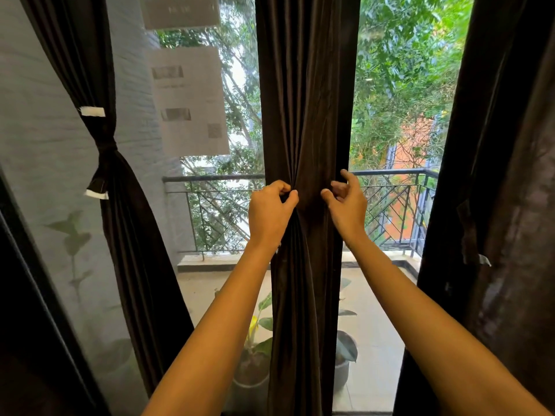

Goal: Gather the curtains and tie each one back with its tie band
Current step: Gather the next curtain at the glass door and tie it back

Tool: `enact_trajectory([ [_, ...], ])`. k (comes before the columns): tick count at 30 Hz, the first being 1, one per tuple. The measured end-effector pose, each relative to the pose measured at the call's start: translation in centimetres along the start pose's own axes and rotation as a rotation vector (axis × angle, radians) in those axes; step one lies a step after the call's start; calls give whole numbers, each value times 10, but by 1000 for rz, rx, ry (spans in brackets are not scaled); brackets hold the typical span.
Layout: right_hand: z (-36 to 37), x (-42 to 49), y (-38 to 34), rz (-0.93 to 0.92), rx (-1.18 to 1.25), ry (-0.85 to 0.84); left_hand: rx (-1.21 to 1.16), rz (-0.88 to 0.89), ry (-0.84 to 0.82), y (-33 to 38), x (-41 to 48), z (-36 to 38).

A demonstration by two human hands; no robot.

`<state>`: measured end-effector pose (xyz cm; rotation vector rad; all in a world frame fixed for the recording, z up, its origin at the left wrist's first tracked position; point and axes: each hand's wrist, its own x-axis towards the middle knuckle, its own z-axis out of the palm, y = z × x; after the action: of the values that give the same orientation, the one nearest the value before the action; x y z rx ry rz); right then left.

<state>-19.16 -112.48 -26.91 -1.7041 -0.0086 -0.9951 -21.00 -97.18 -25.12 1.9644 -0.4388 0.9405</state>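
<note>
Left curtain (126, 223): already cinched by tie band (105, 145), dark cloth with white tips.
Middle curtain (303, 100): dark brown, soft, slight velvet sheen, long vertical pleats, hangs before window centre. Probably rather heavy, no stiffness.
Left hand (270, 211) pinches folds at mid-height; cloth puckers there.
Right hand (345, 205) half curled at curtain's right edge; real grip, cannot tell.
Best hold: whole bundle at this waist.
Right curtain (504, 175) loose, untied.
</note>
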Motion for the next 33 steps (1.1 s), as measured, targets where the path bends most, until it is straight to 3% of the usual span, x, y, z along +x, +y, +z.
enact_trajectory([
  [8, 4, -16, -14, -200, -20, 102, 7, -24, -4, 0, 1, 1],
  [12, 13, -31, -21, -277, -16, -19, 10, -20, -7, 0, 1, 2],
  [23, 10, -24, -19, -223, 36, -208, -152, 15, -90, -10, 3, 1],
  [29, 4, -32, -14, -219, 122, -324, -422, -314, -320, -11, 11, -5],
  [33, 10, -41, -9, -215, 169, -254, -482, -370, -440, -14, 15, -11],
])
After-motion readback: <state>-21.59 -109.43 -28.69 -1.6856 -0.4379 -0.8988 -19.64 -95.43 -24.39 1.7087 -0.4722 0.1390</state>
